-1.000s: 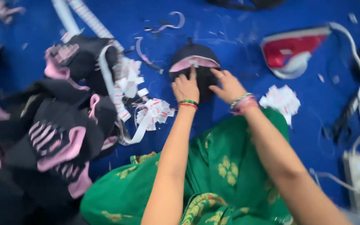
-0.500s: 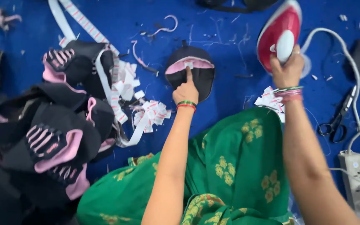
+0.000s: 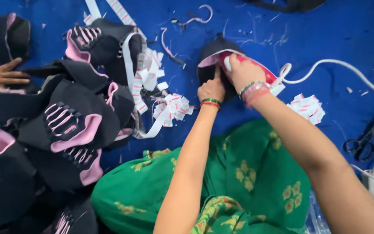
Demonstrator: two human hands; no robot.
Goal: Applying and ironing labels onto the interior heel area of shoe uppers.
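Since half a second ago we have brought the red-and-white electric iron (image 3: 256, 71), gripped in our right hand (image 3: 244, 73), down onto the black fabric shoe-upper piece with pink lining (image 3: 211, 60) near the far edge of the blue mat (image 3: 334, 39), and we should glide it flat while our left hand (image 3: 212, 89), one fingertip extended and holding nothing, pins the piece clear of the hot soleplate.

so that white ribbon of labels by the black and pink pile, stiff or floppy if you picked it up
Probably floppy: the label ribbon lies in loose loops and drapes over the black and pink shoe uppers. Likely light too, being thin and flat. It may snag or trail, as it is tangled among cut labels on the blue mat.

Both arms reach forward, pretty much side by side. Left hand (image 3: 212, 89) is loosely curled with one finger pressing down, right hand (image 3: 243, 73) is wrapped tight in a grip.
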